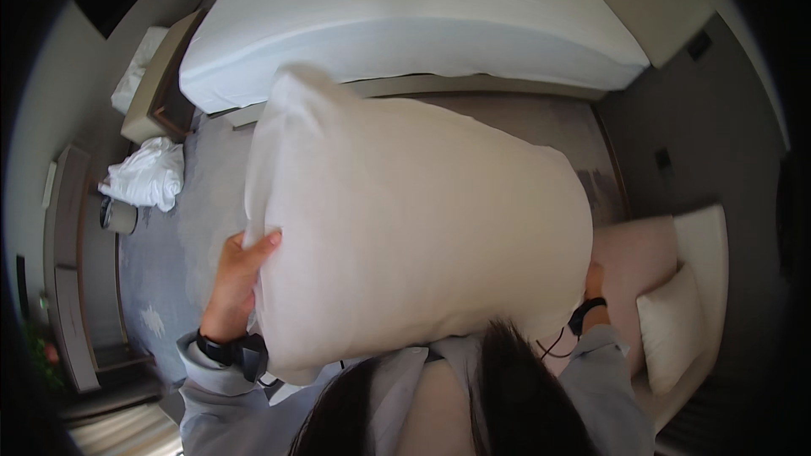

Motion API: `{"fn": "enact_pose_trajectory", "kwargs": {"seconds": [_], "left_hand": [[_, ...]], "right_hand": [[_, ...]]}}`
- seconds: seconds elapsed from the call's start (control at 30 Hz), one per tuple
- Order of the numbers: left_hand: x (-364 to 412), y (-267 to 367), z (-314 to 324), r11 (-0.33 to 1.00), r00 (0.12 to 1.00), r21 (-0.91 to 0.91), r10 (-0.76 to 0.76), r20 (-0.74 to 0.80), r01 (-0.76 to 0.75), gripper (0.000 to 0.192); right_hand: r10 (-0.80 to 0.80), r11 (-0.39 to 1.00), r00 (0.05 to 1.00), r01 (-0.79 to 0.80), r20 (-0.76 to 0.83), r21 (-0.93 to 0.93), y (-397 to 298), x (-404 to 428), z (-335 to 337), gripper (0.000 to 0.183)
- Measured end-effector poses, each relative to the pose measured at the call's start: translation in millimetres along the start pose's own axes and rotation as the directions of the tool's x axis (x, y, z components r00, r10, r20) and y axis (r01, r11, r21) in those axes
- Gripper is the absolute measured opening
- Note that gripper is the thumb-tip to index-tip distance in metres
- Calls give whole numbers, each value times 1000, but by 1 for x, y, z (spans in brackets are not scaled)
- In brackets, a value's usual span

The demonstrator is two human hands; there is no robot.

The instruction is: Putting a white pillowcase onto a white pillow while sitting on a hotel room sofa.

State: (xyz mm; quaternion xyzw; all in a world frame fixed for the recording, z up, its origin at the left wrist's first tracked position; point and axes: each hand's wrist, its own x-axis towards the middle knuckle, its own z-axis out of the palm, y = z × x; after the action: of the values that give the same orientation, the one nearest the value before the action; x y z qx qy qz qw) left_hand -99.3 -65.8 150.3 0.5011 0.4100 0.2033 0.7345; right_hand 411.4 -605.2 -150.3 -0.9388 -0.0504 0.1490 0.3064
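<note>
A large white pillow [418, 221] fills the middle of the view, held up in front of my chest between both hands. My left hand [244, 275] grips its left edge, thumb on the near face and fingers behind. At the right edge, my right hand [594, 282] is mostly hidden behind the pillow's side, with the fingers out of sight. The pillow's upper left corner sticks up and is blurred. Beyond the pillow lies a bed [405, 31] with a smooth white sheet over its mattress.
A pale sofa [703, 247] with a cushion [671, 326] stands at my right. On the carpet [209, 183] to the left lie bunched white linens [149, 174] beside a waste bin [119, 215]. A bench [161, 85] stands at the bed's left end, near a wooden desk [70, 215].
</note>
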Motion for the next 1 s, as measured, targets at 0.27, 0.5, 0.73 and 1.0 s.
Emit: {"fn": "enact_pose_trajectory", "kwargs": {"seconds": [0.27,0.5,0.73,1.0], "left_hand": [[27,9,27,992,997,-103,-66,32,69,44],[142,-6,15,833,842,381,-499,204,401,57],[237,112,130,778,682,382,-624,382,498,58],[237,320,308,840,630,480,-519,577,253,55]], "right_hand": [[217,684,943,-332,254,649,-131,-56,-42,67],[161,931,897,-276,411,239,-124,-20,29,55],[159,963,967,-108,199,-245,-183,-62,-29,44],[285,920,882,-361,-375,-150,-300,-126,-231,31]]}}
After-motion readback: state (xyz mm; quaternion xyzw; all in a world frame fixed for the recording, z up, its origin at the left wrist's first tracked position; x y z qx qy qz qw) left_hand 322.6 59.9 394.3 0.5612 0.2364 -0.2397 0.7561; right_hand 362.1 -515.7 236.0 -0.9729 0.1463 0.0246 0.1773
